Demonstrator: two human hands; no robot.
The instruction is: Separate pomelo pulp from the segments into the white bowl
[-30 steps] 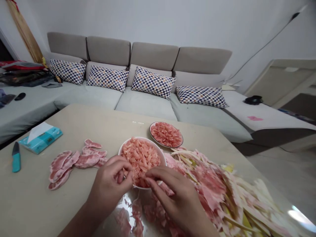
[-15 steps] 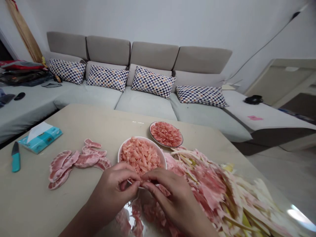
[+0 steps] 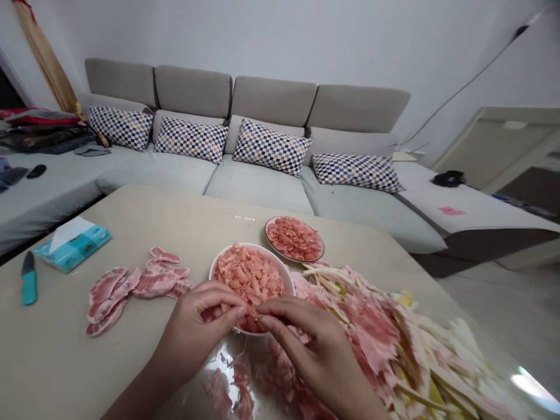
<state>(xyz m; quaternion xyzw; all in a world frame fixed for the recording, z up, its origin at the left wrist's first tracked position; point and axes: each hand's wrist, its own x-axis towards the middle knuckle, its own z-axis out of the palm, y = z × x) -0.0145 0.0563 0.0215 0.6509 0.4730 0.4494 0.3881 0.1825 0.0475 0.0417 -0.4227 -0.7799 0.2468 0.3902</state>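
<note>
A white bowl [image 3: 291, 279] heaped with pink pomelo flesh [image 3: 251, 271] stands in front of me. Over its near rim, my left hand [image 3: 196, 329] and my right hand [image 3: 312, 344] face each other, thumbs and forefingers pinched. Between the fingertips is a small piece of pomelo flesh [image 3: 251, 319], partly hidden by the fingers. Unpeeled pomelo segments [image 3: 153, 284] lie left of the bowl. Scraps of pink membrane [image 3: 242, 379] are on the table below my hands, and a big pile of peel and membrane [image 3: 371, 332] spreads to the right.
Behind the bowl is a dark-rimmed plate [image 3: 324, 254] of pomelo flesh. A blue tissue pack [image 3: 74, 248] and a teal-handled knife [image 3: 29, 286] lie at the table's left. Beyond the table [image 3: 175, 210] runs a grey sofa [image 3: 271, 189] with checkered cushions [image 3: 271, 146].
My fingertips have drawn slightly apart over the bowl, the left moving a little left and the right a little right. The bowl, plate and segments have stayed in place.
</note>
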